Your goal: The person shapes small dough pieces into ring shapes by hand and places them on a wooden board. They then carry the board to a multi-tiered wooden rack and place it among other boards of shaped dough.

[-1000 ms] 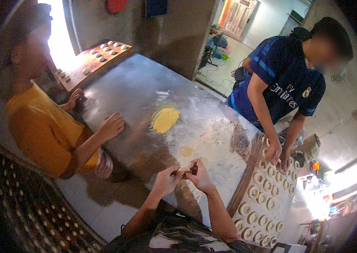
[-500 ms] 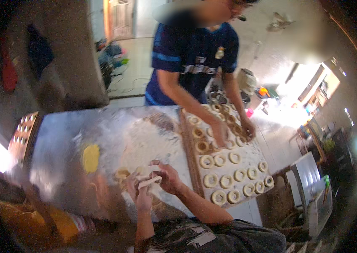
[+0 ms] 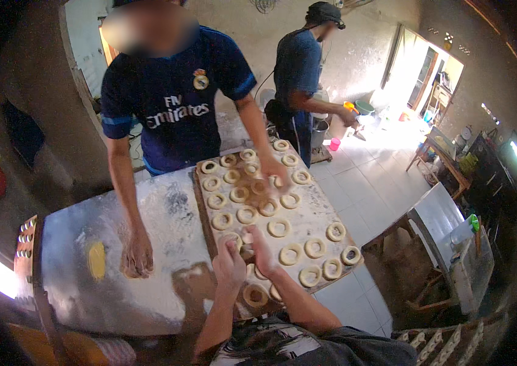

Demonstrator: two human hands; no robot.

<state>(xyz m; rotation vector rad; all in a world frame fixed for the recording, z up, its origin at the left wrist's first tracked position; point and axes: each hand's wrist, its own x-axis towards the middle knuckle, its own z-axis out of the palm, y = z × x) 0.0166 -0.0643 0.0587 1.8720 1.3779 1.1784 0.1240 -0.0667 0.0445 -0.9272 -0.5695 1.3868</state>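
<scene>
My left hand [image 3: 229,266] and my right hand [image 3: 262,253] are close together above the near left part of a floured board [image 3: 316,210]. Their fingers are curled toward each other around a pale piece of dough [image 3: 247,238], mostly hidden by the fingers. Rows of dough rings [image 3: 279,228] lie flat on the board, several right around my hands. One ring [image 3: 255,295] sits in shadow by my right wrist. Across the table, a co-worker's hand [image 3: 276,175], blurred, is over the far rings. That person's other hand [image 3: 137,259] rests on the metal tabletop [image 3: 75,226].
Left of the board, the tabletop carries loose flour [image 3: 170,204] and a flat yellow patch [image 3: 96,260]. Another board with small pieces [image 3: 25,244] stands at the far left. A second person [image 3: 298,79] stands behind, near a bright doorway. A white table [image 3: 438,213] is at right.
My hands have moved from over the floured tabletop to over the board, bringing the dough along. The view has turned right. The co-worker's one hand has shifted from the board to the tabletop.
</scene>
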